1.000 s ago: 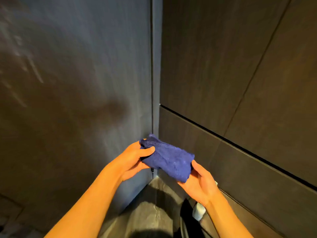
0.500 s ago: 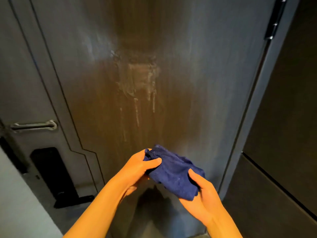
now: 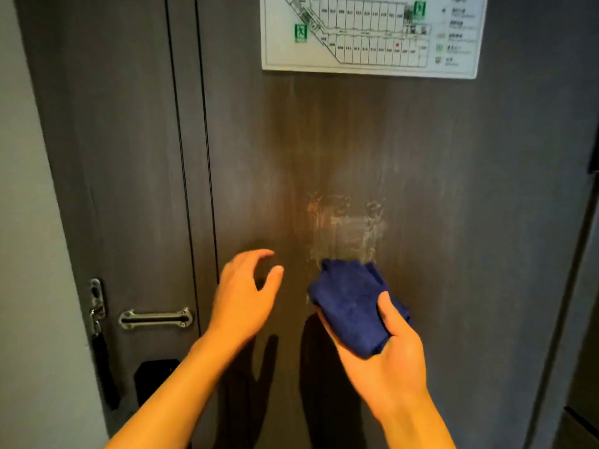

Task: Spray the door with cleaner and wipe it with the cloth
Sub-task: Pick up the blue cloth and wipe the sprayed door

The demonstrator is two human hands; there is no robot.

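The dark wood-grain door fills the view straight ahead. A pale foamy patch of cleaner sits on it at mid height. Just below that patch is a folded dark blue cloth, held in my right hand with the thumb across its front. My left hand hovers to the left of the cloth, fingers spread and holding nothing, close to the door surface. No spray bottle is in view.
A white evacuation floor plan is stuck high on the door. At the lower left are a metal swing latch, a door guard and a black lock panel. A pale wall borders the left.
My view has swung left and up from the corner to the door front. My left hand has let go of the cloth and moved left; my right hand alone holds the cloth, raised toward the foamy patch.
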